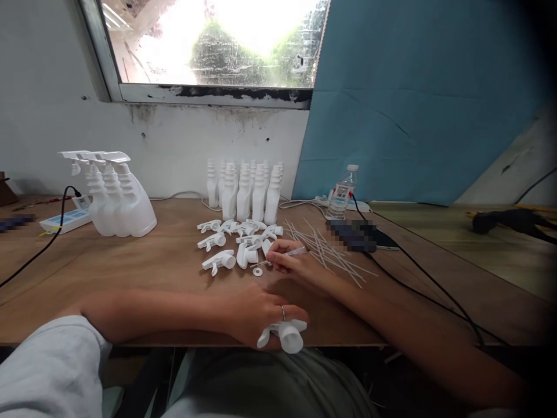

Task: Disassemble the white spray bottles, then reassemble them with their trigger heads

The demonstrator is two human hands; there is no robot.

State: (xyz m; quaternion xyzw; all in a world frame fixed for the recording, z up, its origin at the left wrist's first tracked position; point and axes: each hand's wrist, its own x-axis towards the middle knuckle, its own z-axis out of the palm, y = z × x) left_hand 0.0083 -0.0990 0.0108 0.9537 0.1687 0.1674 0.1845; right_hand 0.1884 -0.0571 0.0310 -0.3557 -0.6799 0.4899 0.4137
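My left hand (pixel 255 312), with a ring on one finger, is closed around a white trigger spray head (pixel 290 337) at the table's front edge; its round collar faces me. Farther forward, my right hand (pixel 284 259) pinches a slim clear-handled pick (pixel 296 251). The pick's thin tip points left, just above a flat white washer (pixel 257 271) on the table; whether they touch I cannot tell. Several loose spray heads (pixel 219 261) lie beyond and to the left of my right hand. One of them is partly hidden by its fingers.
White bottles (pixel 242 191) without spray heads stand behind the loose heads. Assembled spray bottles (pixel 124 200) stand at left beside a power strip (pixel 69 220). Thin plastic tubes (pixel 324 249) lie scattered at right, near a water bottle (pixel 342 197), a blurred-out dark object and a black cable (pixel 418 290).
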